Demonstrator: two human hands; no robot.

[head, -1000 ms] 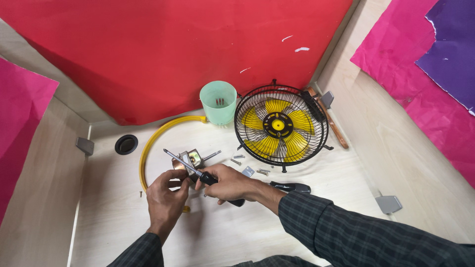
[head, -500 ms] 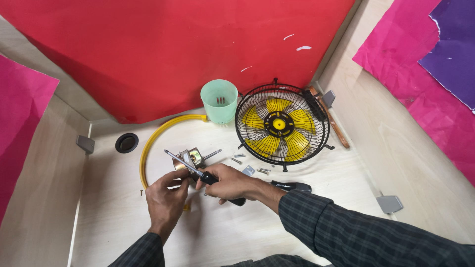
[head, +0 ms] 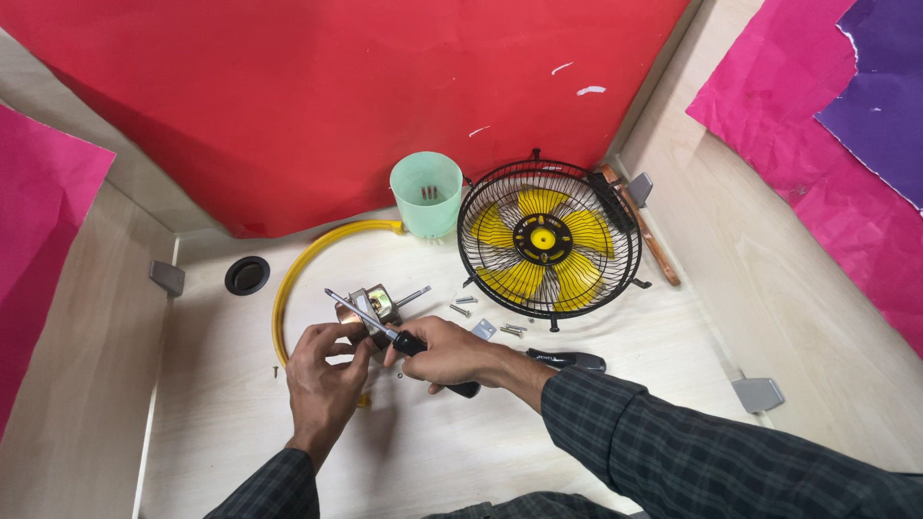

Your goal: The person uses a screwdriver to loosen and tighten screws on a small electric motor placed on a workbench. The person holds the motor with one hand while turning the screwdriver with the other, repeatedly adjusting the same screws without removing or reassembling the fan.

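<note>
We see the left hand [head: 322, 380] steadying a small metal motor [head: 370, 306] near the middle of the desk [head: 221, 423], its fingers curled about the part. The right hand [head: 444, 354] is closed on the black handle of a screwdriver [head: 385, 332], whose shaft angles up-left across the motor. We judge that the tip could slip off and strike the left fingers, since these sit just beside it. Loose screws [head: 464, 306] lie near the wrist and could be swept away. Behind stand a pale green cup [head: 426, 194], a yellow-bladed fan in a black cage [head: 548, 240] and a yellow hoop [head: 288, 288]. We can make out no packages or signs; red and pink paper sheets [head: 288, 96] cover the walls.
</note>
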